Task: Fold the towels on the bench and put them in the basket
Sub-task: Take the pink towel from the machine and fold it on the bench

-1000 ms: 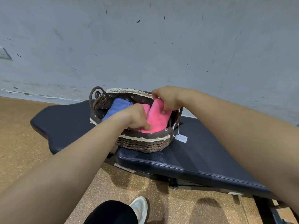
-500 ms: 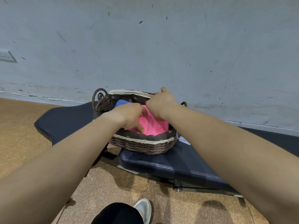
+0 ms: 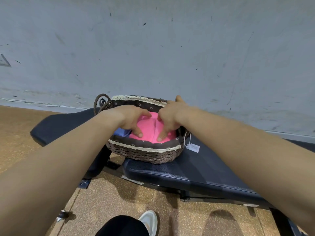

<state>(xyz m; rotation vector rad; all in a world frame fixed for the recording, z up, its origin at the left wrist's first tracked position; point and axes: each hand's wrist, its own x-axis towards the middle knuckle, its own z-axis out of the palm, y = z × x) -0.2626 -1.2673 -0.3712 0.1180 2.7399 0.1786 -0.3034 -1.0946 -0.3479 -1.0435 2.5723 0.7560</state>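
A: Why are both hands inside the basket (image 3: 144, 154)?

B: To seat the pink towel (image 3: 148, 129), I'd judge. The left hand (image 3: 134, 120) and right hand (image 3: 167, 117) lie on top of it. Each grip is wide, with the thumb stretched toward the near rim and pressing the cloth down. Neither grip closes round anything, so it's a flattening push, not a hold.

A: Why press at all?

B: Folded towelling tends to spring up. Pushing it below the lace-edged rim should keep the fold from opening, and it packs the towel against its neighbour.

A: Which neighbour?

B: A blue towel (image 3: 121, 132), tucked into the basket's left part and touching the pink one. The left wrist hides most of it.

A: And where is the basket?

B: On the padded black tabletop (image 3: 204, 167), toward its left half, probably so both arms can reach it at once.

A: Counts, then?

B: Towels: two in view, one pink and one blue, both in the basket. None shows on the bare tabletop, so the task looks nearly done, though the tabletop's right end runs out of frame. Baskets: one, with one loop handle (image 3: 100, 101) visible at its left and one paper tag (image 3: 193, 148) hanging off its right side. Hands: two. Shoes: one white shoe (image 3: 149, 220) on the floor (image 3: 119, 193).
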